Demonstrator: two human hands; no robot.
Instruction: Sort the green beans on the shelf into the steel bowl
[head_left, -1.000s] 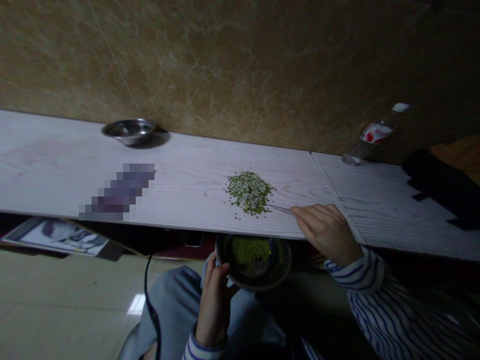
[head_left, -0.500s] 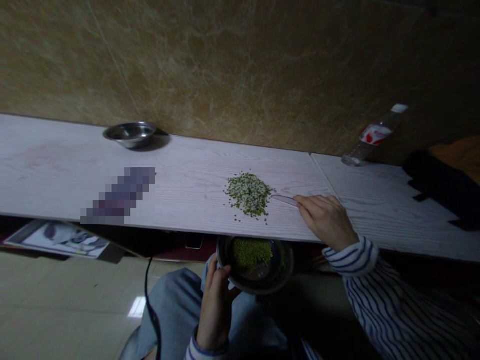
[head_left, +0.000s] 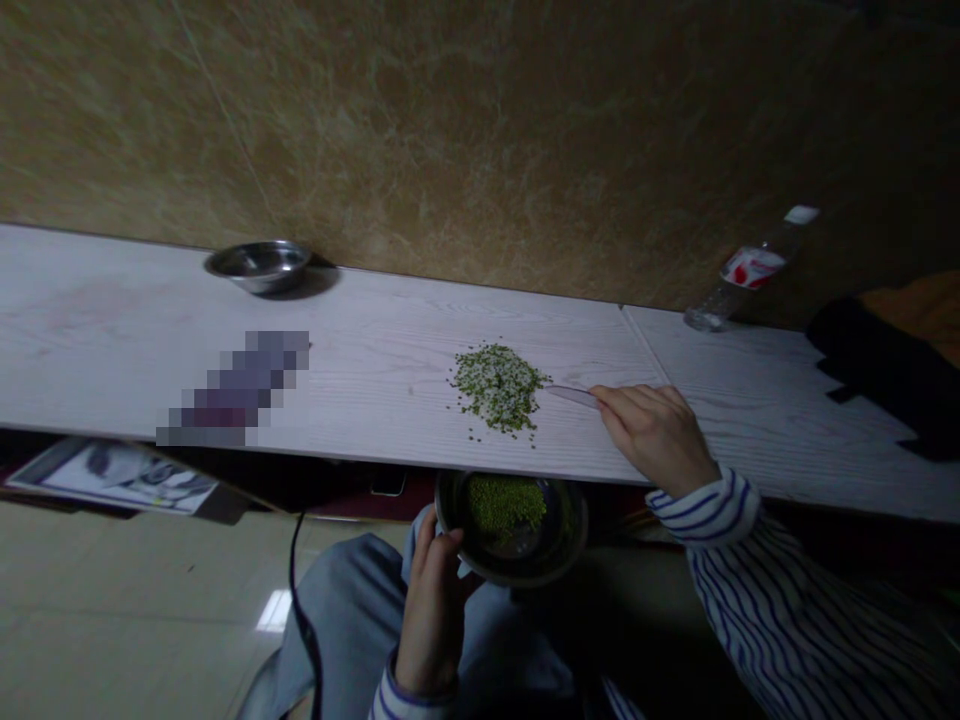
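Note:
A pile of small green beans mixed with white rice-like grains (head_left: pixel 496 388) lies spread on the pale wood-grain table (head_left: pixel 375 340). My right hand (head_left: pixel 656 435) is closed around a slim, flat, pale utensil (head_left: pixel 571 394). Its far end touches the pile's right edge; I cannot make out whether it is a knife or a spoon. Below the table's front edge, my left hand (head_left: pixel 435 590) grips the left rim of a metal bowl (head_left: pixel 551 575), thumb on the rim. Inside the bowl are green beans (head_left: pixel 504 508), gathered mostly toward its far left side.
Another metal bowl (head_left: pixel 259 268) stands near the wall on the left. A blurred-out item (head_left: pixel 240 385) lies in front of it. To the right are a clear plastic bottle (head_left: pixel 742 272) and a dark cloth-like thing (head_left: pixel 885 365). A black cable (head_left: pixel 300 600) hangs beside my knee.
Hardly anything differs. My right hand and the utensil have shifted very slightly, the tip still at the pile's edge. My left hand and the bowl stay in place.

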